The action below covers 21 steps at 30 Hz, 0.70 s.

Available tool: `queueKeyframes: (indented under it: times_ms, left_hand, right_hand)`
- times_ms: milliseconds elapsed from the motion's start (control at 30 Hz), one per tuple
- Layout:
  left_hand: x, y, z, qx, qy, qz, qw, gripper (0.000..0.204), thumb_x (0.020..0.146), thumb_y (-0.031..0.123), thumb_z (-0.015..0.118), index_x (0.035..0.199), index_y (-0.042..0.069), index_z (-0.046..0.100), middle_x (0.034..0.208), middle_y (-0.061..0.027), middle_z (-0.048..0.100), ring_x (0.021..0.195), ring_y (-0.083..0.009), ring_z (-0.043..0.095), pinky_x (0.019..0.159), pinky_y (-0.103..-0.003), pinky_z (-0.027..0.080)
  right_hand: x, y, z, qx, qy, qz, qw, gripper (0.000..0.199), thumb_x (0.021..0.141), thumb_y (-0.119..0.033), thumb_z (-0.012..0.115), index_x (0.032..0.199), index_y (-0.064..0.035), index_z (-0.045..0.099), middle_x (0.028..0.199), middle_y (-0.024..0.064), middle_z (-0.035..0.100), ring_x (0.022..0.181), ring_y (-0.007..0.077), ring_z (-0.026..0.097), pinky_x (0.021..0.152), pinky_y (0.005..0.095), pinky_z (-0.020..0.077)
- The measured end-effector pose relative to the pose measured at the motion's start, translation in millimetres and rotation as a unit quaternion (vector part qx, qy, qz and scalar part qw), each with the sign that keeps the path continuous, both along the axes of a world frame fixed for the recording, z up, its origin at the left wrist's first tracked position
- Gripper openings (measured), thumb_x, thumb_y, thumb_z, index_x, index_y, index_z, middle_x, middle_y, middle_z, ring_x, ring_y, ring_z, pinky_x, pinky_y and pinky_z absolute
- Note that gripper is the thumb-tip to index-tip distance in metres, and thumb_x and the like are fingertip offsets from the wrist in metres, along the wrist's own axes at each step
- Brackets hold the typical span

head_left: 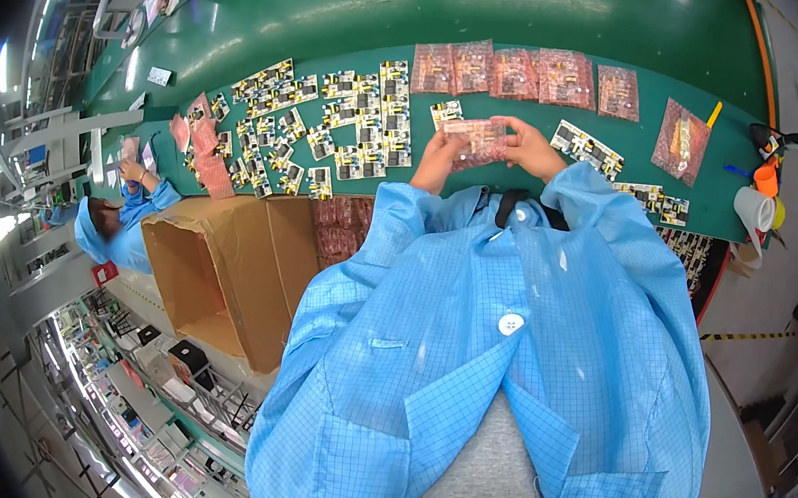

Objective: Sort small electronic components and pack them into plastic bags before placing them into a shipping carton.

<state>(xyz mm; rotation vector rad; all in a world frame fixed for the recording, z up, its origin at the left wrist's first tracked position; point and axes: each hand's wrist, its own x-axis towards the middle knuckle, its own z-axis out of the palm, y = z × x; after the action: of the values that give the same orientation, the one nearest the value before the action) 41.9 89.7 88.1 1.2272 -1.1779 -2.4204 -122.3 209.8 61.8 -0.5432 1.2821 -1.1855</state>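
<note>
Fingers of both hands clamped on one pink bubble-wrap pouch [475,148]: L hand [436,162] grips its L end, R hand [534,152] its R end, up near the far corner. Pouch sits btwn the hands, in front of the coat; long axis approx L-R, R end tipped slightly away. Both hands equally near, one per end. Something shows thru the film, prob. a PCB, too blurred to be sure. Can't tell if pouch touches the bench [531,36] or hangs just above.

Just beyond the pouch, L side: a lone bare PCB [446,111], nearer L hand. Farther out, straight ahead, a row of bagged PCBs [564,78] w/ a bare green strip btwn it and the hands; R end of row stands apart from its neighbor. R of R hand: loose PCB strip [588,149], set diagonally, near the sleeve; more PCBs past it by the near edge.

L of L hand: big block of bare PCBs [365,117], little room that side. Near edge runs close under the wrists; cardboard box [254,272] below it, L. Far R: bubble bag w/ yellow-handled tool [684,142], then white tape roll [753,206] + orange cup [766,180] at bench end.
</note>
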Motion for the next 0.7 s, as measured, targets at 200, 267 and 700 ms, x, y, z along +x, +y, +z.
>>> queueKeyframes:
  times_ms: [200, 267, 700]
  left_hand:
    - [32.8, -18.2, -30.2, 0.029, 0.071, 0.061, 0.995, 0.027, 0.088, 0.009, 0.055, 0.114, 0.005, 0.052, 0.106, -0.0069, 0.061, 0.093, -0.0178, 0.061, 0.079, -0.033, 0.051]
    - [46.8, -23.7, -33.7, 0.038, 0.047, 0.115, 0.992, 0.027, 0.088, 0.01, 0.056, 0.115, 0.007, 0.052, 0.107, -0.0061, 0.061, 0.095, -0.018, 0.061, 0.079, -0.034, 0.05]
    - [62.3, -39.5, -71.3, 0.122, -0.002, 0.319, 0.94, 0.03, 0.084, 0.018, 0.064, 0.111, 0.017, 0.052, 0.099, -0.0008, 0.059, 0.089, -0.0175, 0.053, 0.08, -0.038, 0.042]
  right_hand:
    - [9.9, -29.8, -8.9, -0.037, -0.043, -0.014, 0.998, 0.052, 0.083, -0.009, 0.063, 0.13, -0.0064, 0.04, 0.097, 0.0054, 0.065, 0.077, 0.0093, 0.058, 0.061, 0.0247, 0.0479]
    - [9.2, -44.4, -11.1, -0.025, -0.005, -0.095, 0.995, 0.051, 0.081, -0.009, 0.064, 0.127, -0.0057, 0.043, 0.101, 0.0081, 0.064, 0.08, 0.0133, 0.059, 0.067, 0.0282, 0.0501]
    - [37.6, -85.0, -38.7, -0.067, 0.598, 0.108, 0.791, 0.089, 0.059, -0.012, 0.076, 0.136, -0.005, 0.032, 0.129, 0.0136, 0.041, 0.116, 0.0309, 0.041, 0.094, 0.0409, 0.0388]
